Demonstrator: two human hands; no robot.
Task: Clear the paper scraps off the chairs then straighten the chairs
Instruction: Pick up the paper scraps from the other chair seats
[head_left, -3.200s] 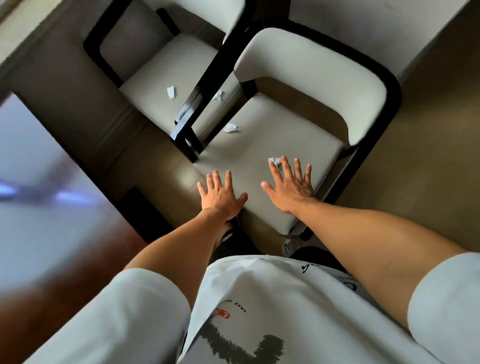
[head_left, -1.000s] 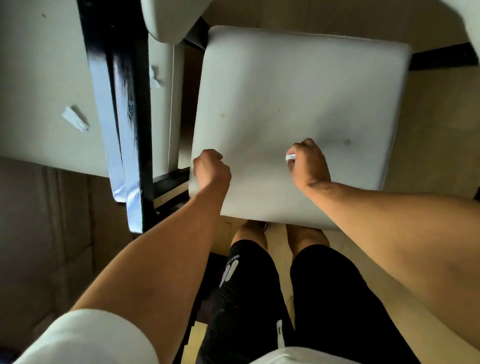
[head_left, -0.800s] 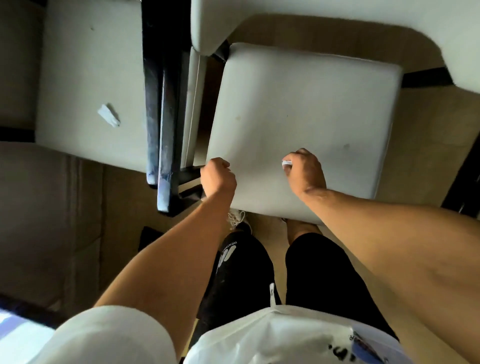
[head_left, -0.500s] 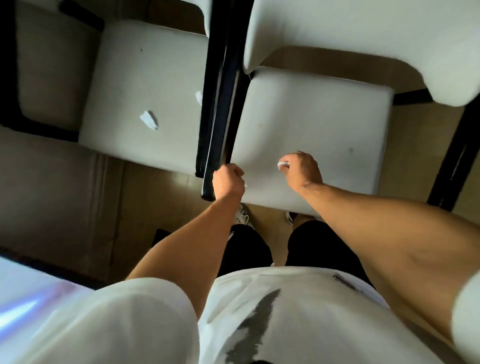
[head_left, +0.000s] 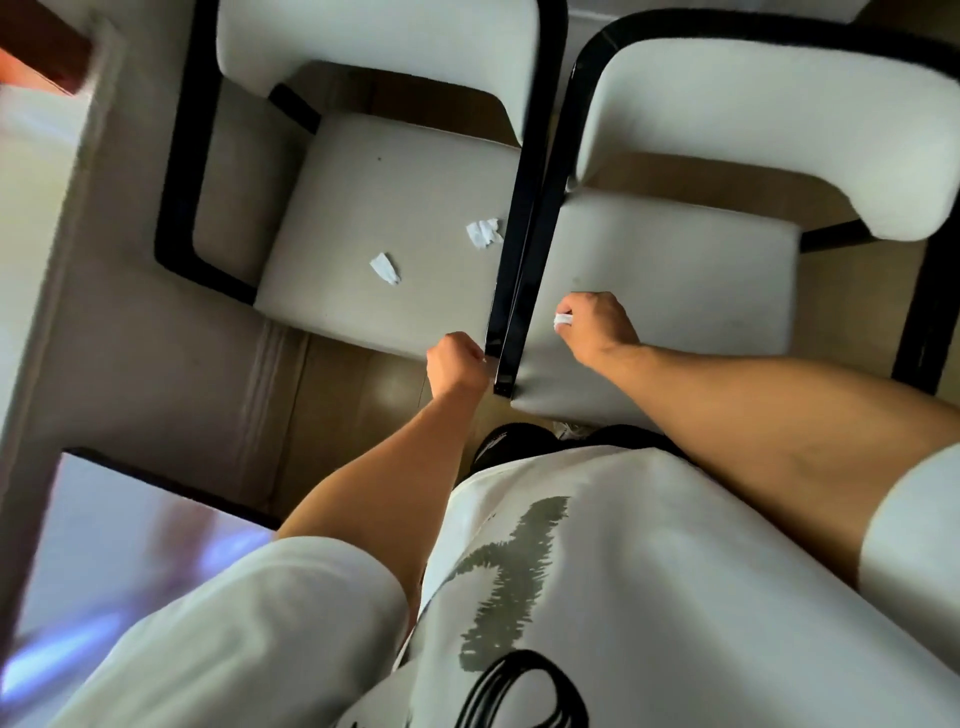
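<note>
I look straight down at two pale cushioned chairs with black frames, standing side by side, their inner arms almost touching.

My right hand hovers over the front left part of the right chair seat. Its fingers are curled tight, and a small white scrap pokes out between thumb and forefinger, pinched there. The seat around it shows no loose paper.

My left hand is a closed fist at the front right corner of the left chair, just beside the black arm ends. The fingers are curled in; I cannot tell whether anything is inside the fist.

Two scraps lie on the left chair's seat. One torn scrap sits near the middle of the seat, toward the front. A crumpled scrap lies farther back, at the right edge, close against the black arm.

Both of my forearms reach forward from short white sleeves. My white shirt with a dark brush-stroke print fills the lower part of the view. A glossy table corner shows at lower left, blurred. The floor under the chairs is tan.
</note>
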